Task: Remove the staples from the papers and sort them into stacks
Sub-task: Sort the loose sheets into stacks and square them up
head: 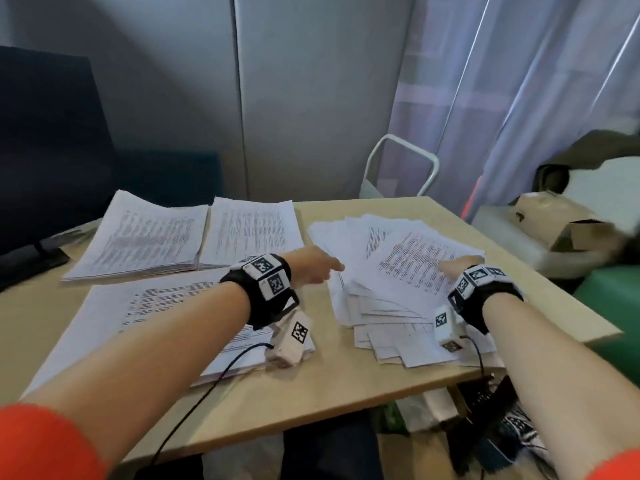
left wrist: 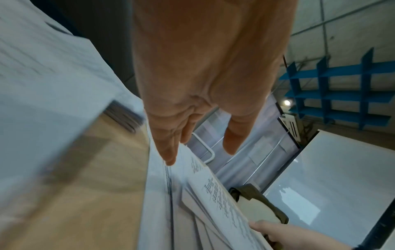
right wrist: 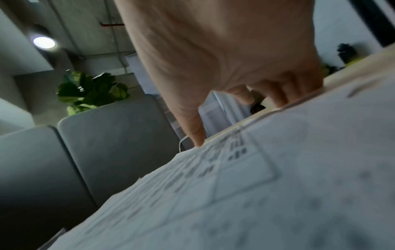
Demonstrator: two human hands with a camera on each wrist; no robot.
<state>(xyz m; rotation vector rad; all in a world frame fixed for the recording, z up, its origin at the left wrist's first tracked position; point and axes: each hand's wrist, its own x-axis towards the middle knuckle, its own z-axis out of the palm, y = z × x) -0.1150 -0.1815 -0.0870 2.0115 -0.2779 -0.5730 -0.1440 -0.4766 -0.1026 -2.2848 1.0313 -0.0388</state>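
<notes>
Wooden table (head: 346,386) held three neat stacks (head: 138,240) at left. Loose fanned papers (head: 391,306) lay at right, overhanging near edge. Left hand (head: 313,266) reached them, fingers straight. Right hand (head: 457,268) pressed top sheet; grip unclear. Careless pull could slide sheets off.

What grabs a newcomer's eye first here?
The messy fan of printed sheets on the right of the table, with both hands on it: the left hand reaching to its left edge, the right hand holding the top sheet. Next, three neater paper stacks on the left: two at the back, one nearer.
</notes>
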